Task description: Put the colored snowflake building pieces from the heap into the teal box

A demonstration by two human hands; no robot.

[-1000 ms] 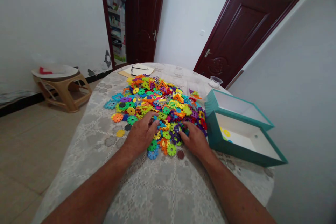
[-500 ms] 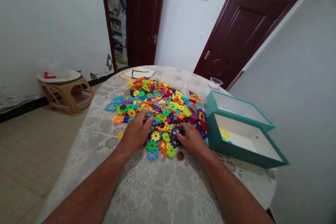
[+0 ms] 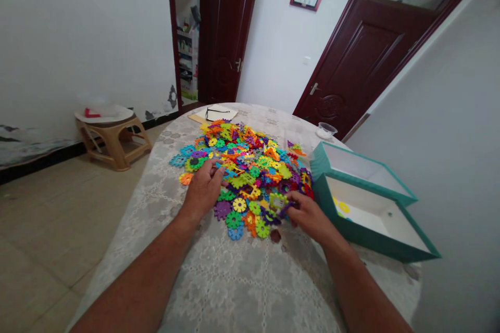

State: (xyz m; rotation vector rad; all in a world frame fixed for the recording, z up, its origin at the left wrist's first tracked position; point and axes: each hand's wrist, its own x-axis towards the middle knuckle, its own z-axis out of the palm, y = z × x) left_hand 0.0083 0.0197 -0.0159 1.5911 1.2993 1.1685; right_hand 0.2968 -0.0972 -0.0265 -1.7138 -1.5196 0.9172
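A large heap of colourful plastic interlocking pieces (image 3: 250,166), round gear-like ones and notched squares, lies on the table. At its left near side, my left hand (image 3: 203,186) is closed, with a blue interlocking piece (image 3: 230,172) at its fingertips. My right hand (image 3: 308,214) pinches a purple interlocking piece (image 3: 287,209) at the heap's right near edge. Just left of it is a yellow-green square piece (image 3: 278,201). Nearer to me lie a green disc (image 3: 233,219) and a blue disc (image 3: 235,233).
A teal box (image 3: 386,239) with a few yellow and blue pieces inside stands at right, before another teal tray or lid (image 3: 363,166). Black-framed glasses (image 3: 216,111) rest on paper at the far edge. A clear bowl (image 3: 326,130) stands far right. A stool (image 3: 113,140) is at left.
My right hand has drawn slightly right, and the purple piece now shows in its fingers. My left hand has shifted a little away from the heap's middle. The view has tilted slightly.
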